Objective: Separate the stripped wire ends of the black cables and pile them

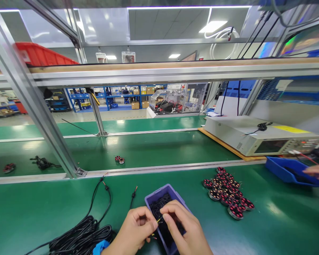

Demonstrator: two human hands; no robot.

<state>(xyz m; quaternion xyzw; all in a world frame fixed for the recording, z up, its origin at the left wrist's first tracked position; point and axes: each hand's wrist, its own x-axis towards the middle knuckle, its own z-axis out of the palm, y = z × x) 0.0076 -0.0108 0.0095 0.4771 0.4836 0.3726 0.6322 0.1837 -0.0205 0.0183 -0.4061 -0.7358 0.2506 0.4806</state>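
Observation:
My left hand [138, 226] is closed in a pinch on a thin wire end [158, 221] with yellow and bare tips. My right hand [181, 224] pinches a small black piece close to that wire end; its exact kind is mostly hidden by the fingers. Both hands are over a purple bin [171, 187] that holds a heap of small black parts [163, 201]. Left of my left hand lies a bundle of black cable [79, 232], its thin ends stretching away from me. One black cable end [133, 196] with bare copper tips rests beside the bin.
Several round motors [227, 193] with red and black windings sit right of the bin. Another person's hand [317, 173] reaches toward a blue tray [287, 170]. Behind it stands a grey instrument [263, 136]. An aluminium post [39, 92] and rail cross the green bench.

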